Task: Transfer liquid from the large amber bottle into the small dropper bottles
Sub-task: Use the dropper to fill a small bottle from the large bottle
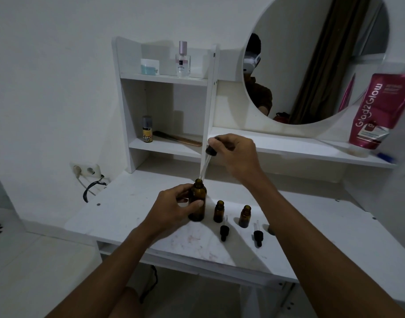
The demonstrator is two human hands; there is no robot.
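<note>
Pink pouch [378,111] marked "Glad2Glow" propped on shelf, large amber bottle [197,203] gripped by left hand [174,207], dropper [208,159] pinched in right hand [237,154].

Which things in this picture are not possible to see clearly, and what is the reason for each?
- Liquid level in the large amber bottle, head view: the left hand and dark glass hide it.
- Liquid in the pipette held by the right hand: too thin and blurred.
- Fill of the two small dropper bottles: dark glass.
- Label on the perfume bottle: too small.
- Pink pouch: blurred, cut by the right edge.
</note>
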